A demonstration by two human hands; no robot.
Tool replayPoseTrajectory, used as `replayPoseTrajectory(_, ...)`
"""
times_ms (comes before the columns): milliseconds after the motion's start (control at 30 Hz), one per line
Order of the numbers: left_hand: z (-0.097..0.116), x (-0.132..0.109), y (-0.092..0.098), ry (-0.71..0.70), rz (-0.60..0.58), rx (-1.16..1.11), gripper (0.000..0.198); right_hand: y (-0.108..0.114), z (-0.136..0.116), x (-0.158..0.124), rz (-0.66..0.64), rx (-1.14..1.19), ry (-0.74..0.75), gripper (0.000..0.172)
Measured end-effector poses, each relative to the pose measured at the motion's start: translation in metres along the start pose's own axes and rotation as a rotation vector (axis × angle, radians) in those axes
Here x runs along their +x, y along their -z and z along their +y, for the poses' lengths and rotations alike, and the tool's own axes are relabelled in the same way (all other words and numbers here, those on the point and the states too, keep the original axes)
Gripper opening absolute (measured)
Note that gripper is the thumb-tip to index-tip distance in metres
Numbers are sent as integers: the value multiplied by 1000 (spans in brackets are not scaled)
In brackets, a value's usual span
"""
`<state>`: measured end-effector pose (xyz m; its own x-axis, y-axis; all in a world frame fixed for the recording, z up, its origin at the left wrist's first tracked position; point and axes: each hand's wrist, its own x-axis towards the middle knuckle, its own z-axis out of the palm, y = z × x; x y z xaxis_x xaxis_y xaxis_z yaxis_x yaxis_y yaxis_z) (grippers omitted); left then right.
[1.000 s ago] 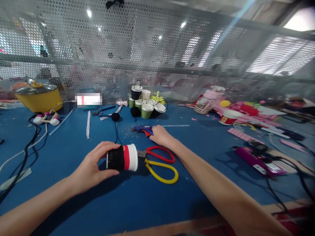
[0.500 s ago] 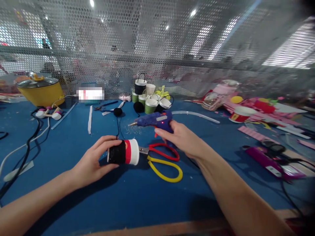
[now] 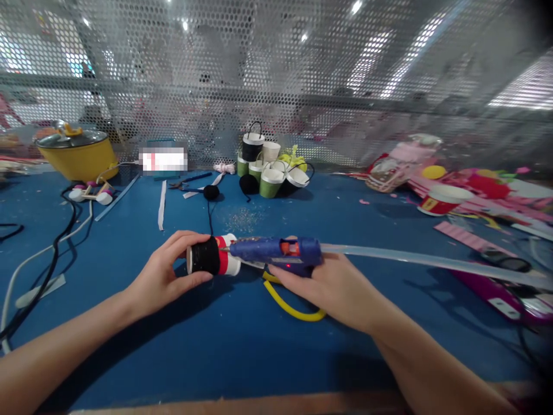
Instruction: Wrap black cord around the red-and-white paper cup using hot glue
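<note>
A paper cup (image 3: 204, 256), wound with black yarn over its lower part and red and white toward the rim, lies sideways in my left hand (image 3: 166, 274). My right hand (image 3: 334, 282) grips a blue glue gun (image 3: 276, 251) with a long clear glue stick out of its back. The gun's nozzle is at the cup, where the black yarn meets the red band. Black yarn runs from the cup to a small black ball (image 3: 211, 192). Under the gun lie scissors with a yellow handle (image 3: 294, 305), partly hidden.
Several small cups (image 3: 271, 182) and another black yarn ball (image 3: 248, 184) stand at the back. A yellow pot (image 3: 80, 158) and cables are at the left. On the right are a purple power strip (image 3: 488, 294), a red paper cup (image 3: 444, 200) and pink scraps.
The glue gun has come down and toward me, its nozzle now at the cup, and it covers the red scissor handle. My left hand still holds the cup.
</note>
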<state>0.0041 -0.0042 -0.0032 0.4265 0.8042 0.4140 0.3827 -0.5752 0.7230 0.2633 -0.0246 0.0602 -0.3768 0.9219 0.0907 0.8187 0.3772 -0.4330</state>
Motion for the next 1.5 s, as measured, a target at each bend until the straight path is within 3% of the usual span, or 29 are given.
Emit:
replayPoseTrajectory(100, 0, 1, 0, 24, 4, -7, 43, 0, 0, -2, 10, -146, 135, 19)
replayPoseTrajectory(200, 0, 0, 0, 25, 16, -14, 43, 2, -5, -2, 106, -236, 256, 22)
replayPoseTrajectory(367, 1, -1, 0, -6, 13, -17, 43, 5, -14, -1, 196, -216, 292, 23)
replayPoseTrajectory(600, -1, 1, 0, 12, 11, -77, 43, 7, -16, -1, 115, -154, 196, 20)
replayPoseTrajectory(900, 1, 0, 1, -80, 13, 51, 42, 6, -16, -3, 56, -182, 120, 19)
replayPoseTrajectory(1033, 1, -1, 1, -137, -7, 123, 43, 2, -11, -4, 92, -143, 30, 18)
replayPoseTrajectory(1267, 0, -3, -1, -226, -27, 206, 41, 3, -10, -1, 94, -85, 3, 19)
replayPoseTrajectory(1500, -3, -3, -1, -209, 20, 215, 40, 3, -11, -4, 84, -111, -37, 19)
